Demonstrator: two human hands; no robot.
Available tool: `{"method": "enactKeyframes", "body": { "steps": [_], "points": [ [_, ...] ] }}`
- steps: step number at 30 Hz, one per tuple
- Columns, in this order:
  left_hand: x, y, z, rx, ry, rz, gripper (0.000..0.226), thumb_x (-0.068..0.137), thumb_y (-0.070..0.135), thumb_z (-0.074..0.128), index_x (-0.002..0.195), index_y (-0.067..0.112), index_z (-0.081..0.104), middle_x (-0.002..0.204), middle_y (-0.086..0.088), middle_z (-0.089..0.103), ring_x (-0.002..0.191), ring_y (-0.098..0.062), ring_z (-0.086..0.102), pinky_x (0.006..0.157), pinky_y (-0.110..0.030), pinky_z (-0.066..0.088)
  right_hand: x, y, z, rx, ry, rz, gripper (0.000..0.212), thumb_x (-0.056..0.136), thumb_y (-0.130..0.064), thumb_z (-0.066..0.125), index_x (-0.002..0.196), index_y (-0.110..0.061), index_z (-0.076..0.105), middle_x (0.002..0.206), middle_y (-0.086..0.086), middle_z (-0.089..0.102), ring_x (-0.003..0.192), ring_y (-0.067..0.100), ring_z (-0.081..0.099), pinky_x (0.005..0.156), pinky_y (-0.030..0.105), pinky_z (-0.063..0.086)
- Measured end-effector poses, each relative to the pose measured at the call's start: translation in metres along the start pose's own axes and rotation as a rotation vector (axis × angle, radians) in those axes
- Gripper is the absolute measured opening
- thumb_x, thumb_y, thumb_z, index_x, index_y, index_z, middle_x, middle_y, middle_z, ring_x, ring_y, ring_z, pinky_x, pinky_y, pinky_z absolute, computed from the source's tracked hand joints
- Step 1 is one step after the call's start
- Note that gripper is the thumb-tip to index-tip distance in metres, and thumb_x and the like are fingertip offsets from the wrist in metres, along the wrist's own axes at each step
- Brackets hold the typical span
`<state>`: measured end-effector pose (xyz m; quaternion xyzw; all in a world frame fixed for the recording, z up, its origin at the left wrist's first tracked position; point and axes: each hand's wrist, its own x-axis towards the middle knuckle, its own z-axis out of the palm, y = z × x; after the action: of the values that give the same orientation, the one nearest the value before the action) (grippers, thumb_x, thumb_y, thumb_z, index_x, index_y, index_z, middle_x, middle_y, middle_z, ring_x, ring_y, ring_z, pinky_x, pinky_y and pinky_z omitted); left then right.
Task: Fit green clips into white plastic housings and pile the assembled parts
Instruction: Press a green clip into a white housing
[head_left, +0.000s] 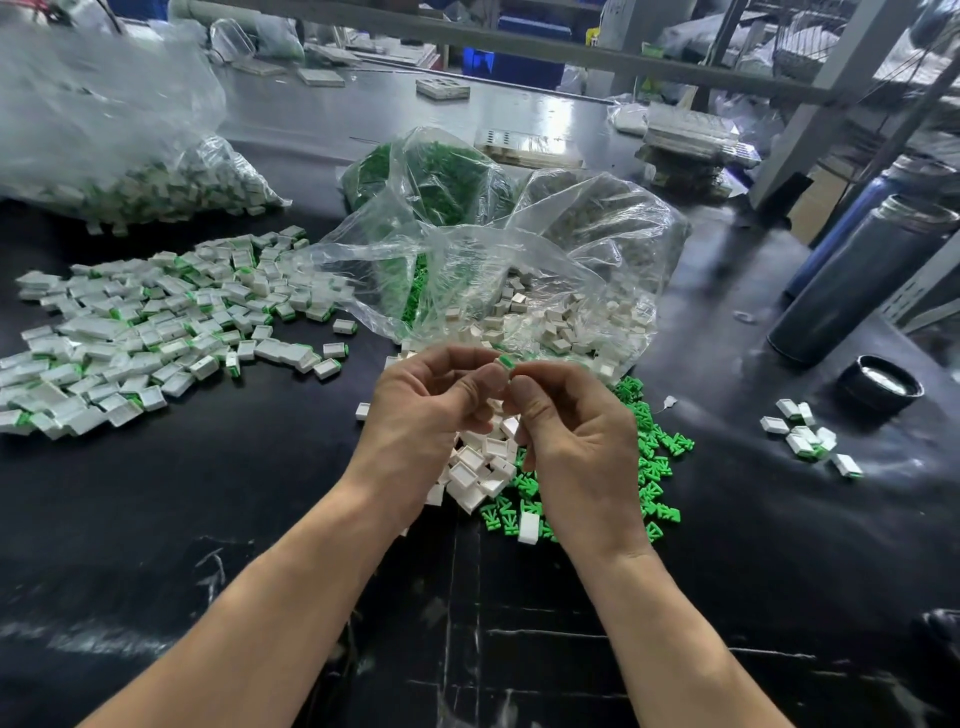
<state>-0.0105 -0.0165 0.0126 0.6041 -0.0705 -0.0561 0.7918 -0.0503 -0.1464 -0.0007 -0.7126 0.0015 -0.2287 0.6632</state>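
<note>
My left hand (431, 410) and my right hand (576, 441) meet above the black table, fingertips pinched together on one small white housing with a green clip (505, 362) showing at its top. Under my hands lies a heap of loose white housings (480, 467). Loose green clips (649, 457) are scattered to the right of that heap and below my right hand. A wide pile of assembled white-and-green parts (156, 322) spreads over the table's left side.
An open clear bag (519, 270) of housings and green clips lies just behind my hands. Another bag of parts (130, 156) is at the back left. Two dark flasks (852, 280), a black lid (880, 387) and a small cluster of parts (805, 434) stand to the right.
</note>
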Motion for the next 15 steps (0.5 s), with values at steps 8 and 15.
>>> {"method": "enactKeyframes", "body": {
  "steps": [8, 15],
  "points": [
    [0.0017, -0.0043, -0.0025, 0.057, -0.017, 0.036, 0.014, 0.082, 0.023, 0.075, 0.093, 0.015, 0.078, 0.071, -0.004, 0.070, 0.061, -0.013, 0.058, 0.062, -0.027, 0.054, -0.0010, 0.0004, 0.0012, -0.026, 0.053, -0.035, 0.009, 0.094, -0.021, 0.076, 0.094, -0.029, 0.073, 0.088, -0.006, 0.076, 0.082, 0.013, 0.072, 0.073, 0.028, 0.056],
    [0.0002, -0.0034, -0.0041, 0.186, -0.041, 0.079, 0.017, 0.086, 0.020, 0.079, 0.102, 0.013, 0.078, 0.084, 0.000, 0.078, 0.069, -0.007, 0.065, 0.064, -0.023, 0.055, 0.0006, 0.0027, -0.0010, -0.053, 0.030, 0.000, 0.007, 0.099, -0.023, 0.069, 0.093, -0.027, 0.072, 0.074, -0.006, 0.070, 0.061, 0.008, 0.060, 0.057, 0.026, 0.047]
  ]
}}
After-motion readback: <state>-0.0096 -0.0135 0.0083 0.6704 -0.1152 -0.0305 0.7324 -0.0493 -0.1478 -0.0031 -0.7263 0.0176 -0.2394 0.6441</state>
